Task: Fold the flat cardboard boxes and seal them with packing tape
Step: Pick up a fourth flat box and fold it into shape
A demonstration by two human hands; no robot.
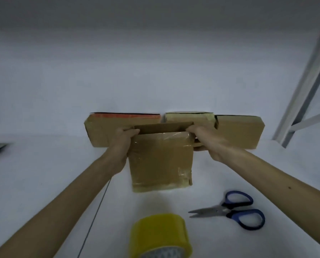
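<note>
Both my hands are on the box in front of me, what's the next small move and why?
Probably press the raised flap down onto the box: your left hand and right hand hold its top corners, that flap looks untaped, and the tape roll lies untouched.

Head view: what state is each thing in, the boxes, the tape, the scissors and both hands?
Front cardboard box: upright, near face taped, top flap raised.
Left hand: grips the box's upper left edge.
Right hand: grips its upper right edge.
Packing tape roll: unheld on the table.
Scissors: lying flat, blades slightly apart, unheld.
Back boxes: three side by side, untouched.
</note>
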